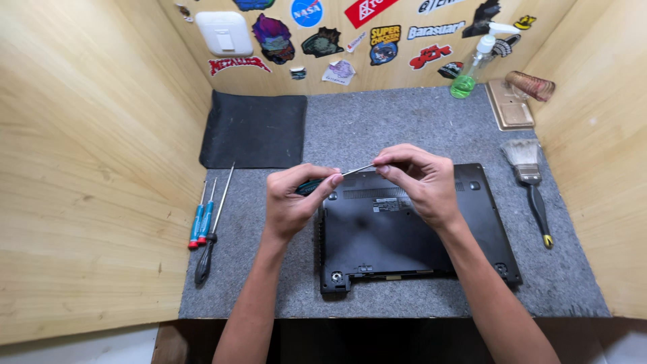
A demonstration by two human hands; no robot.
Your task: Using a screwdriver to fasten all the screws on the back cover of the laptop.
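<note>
The grey felt worktop [377, 121] fills the wooden booth; a black laptop [411, 236] lies on it bottom up, near the middle; a black mat [255, 129] sits far left; a paintbrush [531, 182] lies right; three screwdrivers [205, 222] lie left (side by side). Above the laptop, the left hand [291, 202] has its fingers clamped on a small screwdriver [330, 178]; the right hand [421, 178] pinches its metal tip.
</note>
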